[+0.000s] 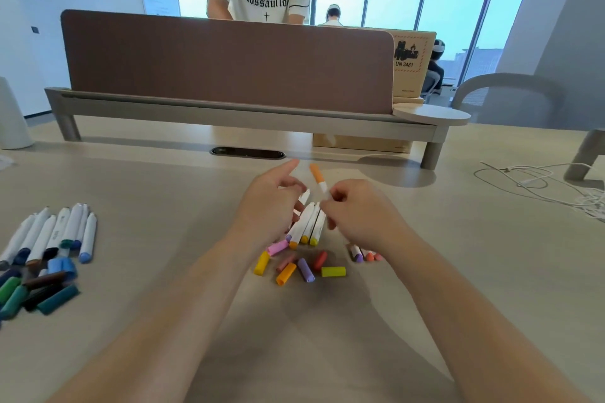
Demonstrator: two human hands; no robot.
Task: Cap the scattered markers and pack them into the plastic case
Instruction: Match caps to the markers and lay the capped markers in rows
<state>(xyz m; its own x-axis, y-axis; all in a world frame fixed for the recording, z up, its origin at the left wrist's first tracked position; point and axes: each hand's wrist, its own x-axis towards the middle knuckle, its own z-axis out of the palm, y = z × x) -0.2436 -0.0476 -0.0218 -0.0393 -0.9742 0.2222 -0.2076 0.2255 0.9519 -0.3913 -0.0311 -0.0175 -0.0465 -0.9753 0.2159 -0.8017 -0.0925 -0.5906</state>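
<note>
Both hands work at the centre of the pale beige counter (163,271). The right hand (358,211) pinches a white-barrelled marker with an orange cap (318,177), cap end pointing far and up. The left hand (270,203) curls round a bundle of white-barrelled markers (307,222), forefinger stretched out; their yellow and orange ends point near. Just near of the bundle lie loose coloured caps (306,268): yellow, pink, orange, purple, red, lime. A few short markers (360,253) lie beside the right wrist. Far left is a row of white markers with blue and green ends (59,232), with dark blue and green caps (32,294) heaped near of it. The plastic case is not in view. Judged step: the orange marker is capped and about to join the bundle. To do it well, check that the cap is pushed fully home, lay the marker parallel to the bundle with ends matching, and keep the left grip firm so the bundle does not fan out. After that, match each loose cap to its tip by colour. Judged progress: early, with many caps loose.
</note>
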